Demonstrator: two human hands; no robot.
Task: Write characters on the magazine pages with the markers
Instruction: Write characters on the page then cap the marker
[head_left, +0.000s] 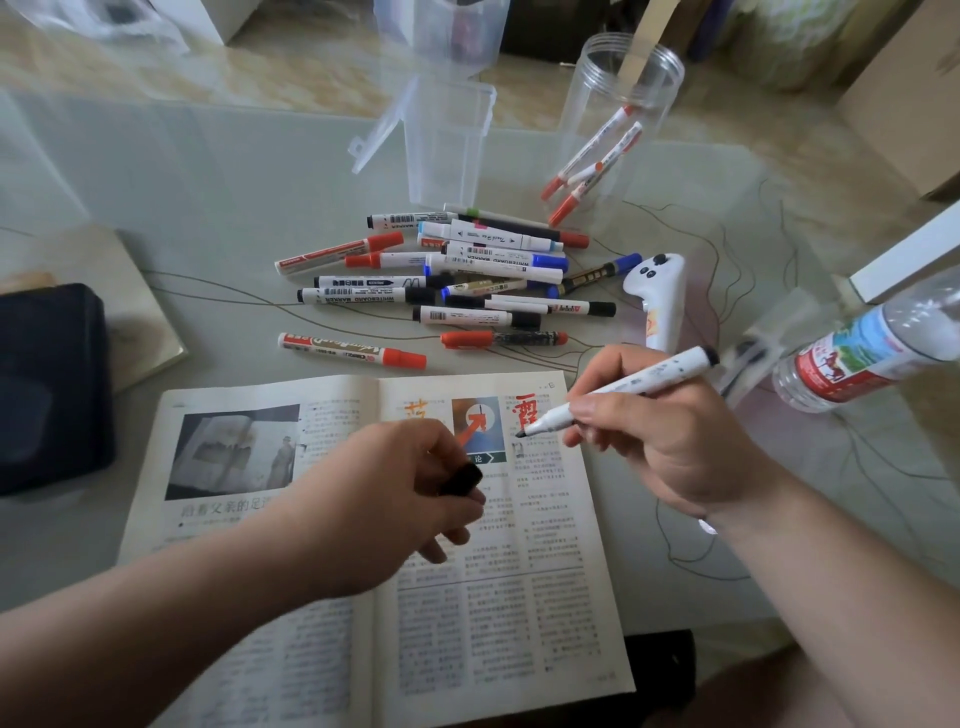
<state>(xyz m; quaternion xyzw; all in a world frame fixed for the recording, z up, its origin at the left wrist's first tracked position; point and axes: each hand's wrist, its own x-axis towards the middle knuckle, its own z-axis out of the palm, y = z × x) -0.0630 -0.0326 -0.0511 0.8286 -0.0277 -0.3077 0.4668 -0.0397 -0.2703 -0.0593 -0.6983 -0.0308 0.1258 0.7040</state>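
Note:
An open magazine (498, 613) lies on the table in front of me. A red character (531, 415) and an orange one (418, 410) are written near the top of its right page. My right hand (670, 441) grips an uncapped white marker (623, 392), its black tip just above the page beside the red character. My left hand (405, 493) hovers over the middle of the magazine and pinches a black marker cap (462, 479). A pile of markers (457, 270) with red, blue and black caps lies beyond the magazine.
A clear jar (618, 124) holding red-capped markers and a clear plastic box (447, 140) with its lid open stand behind the pile. A white controller (657, 296) lies right of the pile. A water bottle (872, 348) lies at the right. A dark case (52, 384) sits at left.

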